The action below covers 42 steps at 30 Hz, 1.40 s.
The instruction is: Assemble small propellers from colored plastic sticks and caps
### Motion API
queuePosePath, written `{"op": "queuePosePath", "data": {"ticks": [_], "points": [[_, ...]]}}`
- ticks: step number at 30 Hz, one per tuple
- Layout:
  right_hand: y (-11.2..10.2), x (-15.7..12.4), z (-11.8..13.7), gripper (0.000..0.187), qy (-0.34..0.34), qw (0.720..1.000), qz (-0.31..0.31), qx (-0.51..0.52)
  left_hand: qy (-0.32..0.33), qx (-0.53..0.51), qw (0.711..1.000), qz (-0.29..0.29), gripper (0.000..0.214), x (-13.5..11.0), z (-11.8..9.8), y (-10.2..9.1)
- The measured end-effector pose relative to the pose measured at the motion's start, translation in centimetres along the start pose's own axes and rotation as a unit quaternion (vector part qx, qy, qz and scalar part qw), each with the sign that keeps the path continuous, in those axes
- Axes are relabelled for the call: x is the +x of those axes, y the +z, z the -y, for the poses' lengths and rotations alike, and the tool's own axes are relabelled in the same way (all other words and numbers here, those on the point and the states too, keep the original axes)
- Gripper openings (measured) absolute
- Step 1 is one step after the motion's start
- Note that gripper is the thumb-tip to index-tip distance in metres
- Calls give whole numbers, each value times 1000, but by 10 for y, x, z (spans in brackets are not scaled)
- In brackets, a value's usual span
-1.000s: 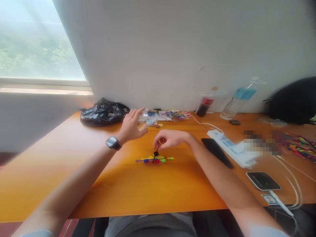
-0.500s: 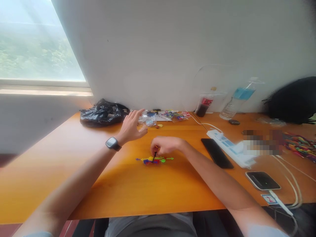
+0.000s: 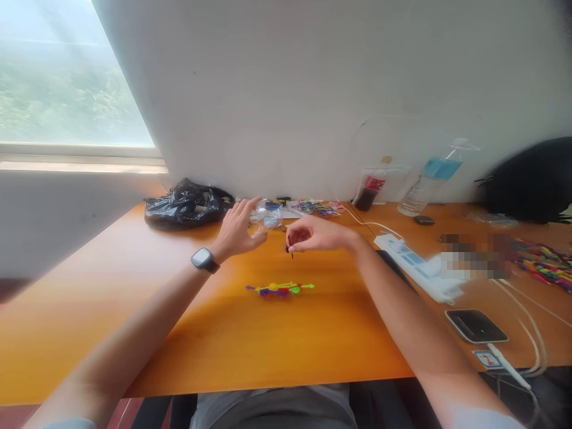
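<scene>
My right hand (image 3: 315, 233) is raised above the table, its thumb and fingers pinched on a small thin black plastic stick (image 3: 289, 250). Below it lies a little pile of coloured plastic sticks (image 3: 277, 289) in yellow, blue, red and green, some with arrow-like tips. My left hand (image 3: 239, 229), with a watch (image 3: 202, 258) on its wrist, is held up with thumb and fingers apart and nothing visible in its grasp. Just beyond its fingers is a crumpled clear plastic bag (image 3: 270, 215); whether they touch I cannot tell.
Along the wall stand a black plastic bag (image 3: 187, 205), packets of coloured pieces (image 3: 313, 207), a dark drink bottle (image 3: 370, 192) and a water bottle (image 3: 422, 187). To the right are a white power strip (image 3: 413, 268), a phone partly behind my arm, a charging device (image 3: 476, 326) and cables.
My right hand has lifted away from the coloured pile, moving up and slightly right with the black stick. The left hand and the pile look unmoved.
</scene>
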State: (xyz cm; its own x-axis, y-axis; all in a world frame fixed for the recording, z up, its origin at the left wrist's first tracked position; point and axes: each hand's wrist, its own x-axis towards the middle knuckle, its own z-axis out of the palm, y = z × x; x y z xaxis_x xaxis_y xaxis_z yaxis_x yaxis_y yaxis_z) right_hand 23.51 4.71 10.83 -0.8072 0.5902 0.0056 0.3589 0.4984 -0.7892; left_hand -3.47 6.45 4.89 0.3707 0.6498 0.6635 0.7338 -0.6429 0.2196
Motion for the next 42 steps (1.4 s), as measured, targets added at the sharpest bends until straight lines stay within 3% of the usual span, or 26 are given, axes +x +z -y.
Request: {"op": "queuePosePath", "data": {"ticks": [3,7,10,20,30,37,42], "points": [[-13,-9,6,30,-15,992,-104,63,4,-5,1000,1,83,0,0,1],[-19,-8,5,34,-57,944,-295,135,12,-18,1000,4,84,-2,-4,2],[-15,-2,4,34,-59,923,-357,128,21,-40,999,9,84,-2,-9,1],[10,11,13,32,-67,948,-307,-52,36,-70,997,-13,83,0,-25,-7],[14,16,8,23,-88,932,-330,-119,39,-59,997,-20,81,0,-27,-7],[14,14,10,31,-87,922,-326,-190,34,-45,998,-20,80,0,-30,-4],[15,14,9,23,-94,921,-322,-200,39,-48,998,-24,79,0,-32,-4]]}}
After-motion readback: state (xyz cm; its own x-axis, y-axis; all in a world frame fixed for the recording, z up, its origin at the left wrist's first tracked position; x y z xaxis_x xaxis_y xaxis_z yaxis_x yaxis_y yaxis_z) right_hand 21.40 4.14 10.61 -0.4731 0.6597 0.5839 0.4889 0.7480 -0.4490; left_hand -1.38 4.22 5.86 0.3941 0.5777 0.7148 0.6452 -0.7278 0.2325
